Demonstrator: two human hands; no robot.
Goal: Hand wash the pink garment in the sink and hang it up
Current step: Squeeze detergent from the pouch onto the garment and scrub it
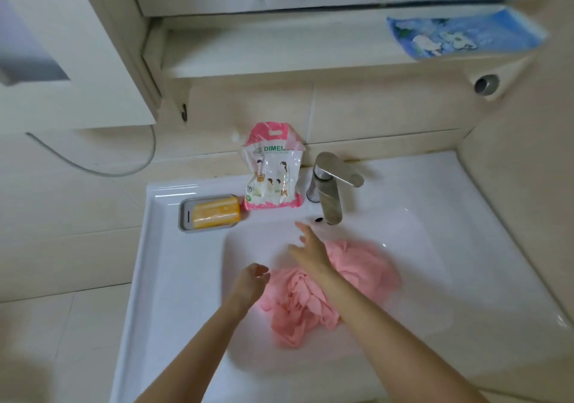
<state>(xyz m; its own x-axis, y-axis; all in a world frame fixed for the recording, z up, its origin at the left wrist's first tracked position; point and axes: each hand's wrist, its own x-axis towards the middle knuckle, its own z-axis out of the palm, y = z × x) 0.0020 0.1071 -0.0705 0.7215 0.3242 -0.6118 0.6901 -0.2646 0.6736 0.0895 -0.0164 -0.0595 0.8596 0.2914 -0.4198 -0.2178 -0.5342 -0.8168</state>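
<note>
Inside the white sink [192,278], a crumpled pink garment [298,300] lies beneath both hands — left hand [250,281] loosely curled, right hand [310,252] spread — while yellow soap [216,215] fills its grey dish [183,216] at ten o'clock.

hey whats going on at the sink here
A person is hand washing a pink garment that lies bunched in the white sink. The right hand is open, reaching over the cloth toward the faucet; the left hand is loosely curled at the garment's left edge, gripping nothing clearly. No water shows running. A bar of orange soap in its dish and a detergent pouch stand on the rim behind the basin.
</note>
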